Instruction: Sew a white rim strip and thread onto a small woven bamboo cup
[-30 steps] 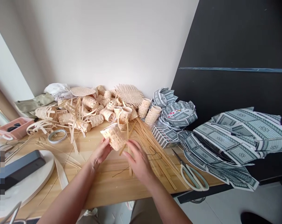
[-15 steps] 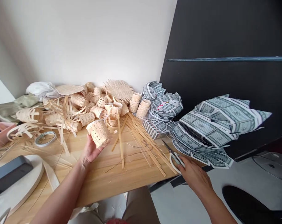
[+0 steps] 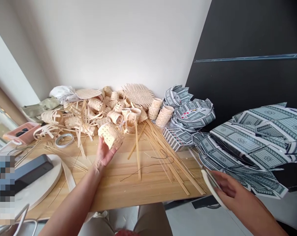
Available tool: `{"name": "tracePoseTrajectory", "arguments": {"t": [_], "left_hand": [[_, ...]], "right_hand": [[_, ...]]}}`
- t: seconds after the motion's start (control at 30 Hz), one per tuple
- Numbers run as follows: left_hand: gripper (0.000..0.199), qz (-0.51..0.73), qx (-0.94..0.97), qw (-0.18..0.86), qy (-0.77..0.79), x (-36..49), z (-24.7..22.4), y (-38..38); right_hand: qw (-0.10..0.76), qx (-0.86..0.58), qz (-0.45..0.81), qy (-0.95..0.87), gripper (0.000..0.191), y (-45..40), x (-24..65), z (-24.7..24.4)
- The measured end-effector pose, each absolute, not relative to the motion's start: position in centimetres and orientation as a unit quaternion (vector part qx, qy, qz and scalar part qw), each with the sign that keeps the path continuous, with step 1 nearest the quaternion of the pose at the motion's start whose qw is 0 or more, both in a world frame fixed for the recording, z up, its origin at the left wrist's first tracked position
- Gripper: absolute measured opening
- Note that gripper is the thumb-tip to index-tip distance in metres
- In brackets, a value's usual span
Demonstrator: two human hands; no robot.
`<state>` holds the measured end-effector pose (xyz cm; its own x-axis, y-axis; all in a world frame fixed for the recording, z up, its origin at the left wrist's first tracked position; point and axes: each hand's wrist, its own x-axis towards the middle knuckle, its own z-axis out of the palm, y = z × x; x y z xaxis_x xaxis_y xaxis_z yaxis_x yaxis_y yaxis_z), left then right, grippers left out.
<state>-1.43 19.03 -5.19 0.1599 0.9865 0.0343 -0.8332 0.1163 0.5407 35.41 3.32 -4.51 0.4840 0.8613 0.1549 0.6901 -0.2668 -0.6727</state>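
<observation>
My left hand [image 3: 104,152] is palm up over the wooden tabletop [image 3: 148,186], holding a small woven bamboo cup [image 3: 110,135] tilted on its side in the fingers. My right hand [image 3: 233,193] is at the table's right edge, gripping a pair of scissors [image 3: 210,184] with pale looped handles. The scissor blades point up and to the left and are thin against the cards. A loose bundle of bamboo strips [image 3: 165,160] and a thin dark thread [image 3: 160,163] lie between my hands.
A heap of woven bamboo pieces and strips [image 3: 96,109] lies against the white wall. Structures folded from playing cards [image 3: 251,144] stand at the right before a black panel. A tape roll [image 3: 64,140], a pink tray [image 3: 21,132] and a round white board [image 3: 42,177] are at the left.
My right hand has left the cup, picked the scissors off the table and lifted them toward the right. The cup now rests in my left hand alone. The view has shifted slightly.
</observation>
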Motion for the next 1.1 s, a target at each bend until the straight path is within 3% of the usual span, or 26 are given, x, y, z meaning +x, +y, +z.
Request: {"name": "tracePoseTrajectory", "arguments": {"t": [0.07, 0.13, 0.3, 0.5, 0.77, 1.1], "left_hand": [[0.053, 0.637, 0.211, 0.720, 0.175, -1.3, -5.2, 19.1], [0.051, 0.639, 0.196, 0.718, 0.192, -1.2, -5.0, 19.1], [0.048, 0.628, 0.225, 0.723, 0.178, -1.4, -3.2, 18.6], [0.047, 0.646, 0.250, 0.703, 0.161, -1.7, -1.1, 18.6], [0.046, 0.671, 0.187, 0.685, 0.211, -2.9, -3.2, 19.8], [0.047, 0.657, 0.191, 0.697, 0.215, -3.5, -4.0, 20.0]], "right_hand": [[0.480, -0.714, 0.307, -0.407, 0.062, 2.6, 33.4, -3.4], [0.554, -0.644, 0.389, -0.355, 0.072, 2.7, 30.9, -2.3], [0.556, -0.478, 0.501, -0.460, 0.049, 6.4, 24.8, -1.0], [0.436, -0.510, 0.329, -0.664, 0.026, 11.6, 19.3, -1.0], [0.307, -0.540, 0.041, -0.783, 0.020, 13.6, 17.2, -1.8], [0.261, -0.518, -0.047, -0.813, 0.017, 13.0, 17.4, -0.9]]}}
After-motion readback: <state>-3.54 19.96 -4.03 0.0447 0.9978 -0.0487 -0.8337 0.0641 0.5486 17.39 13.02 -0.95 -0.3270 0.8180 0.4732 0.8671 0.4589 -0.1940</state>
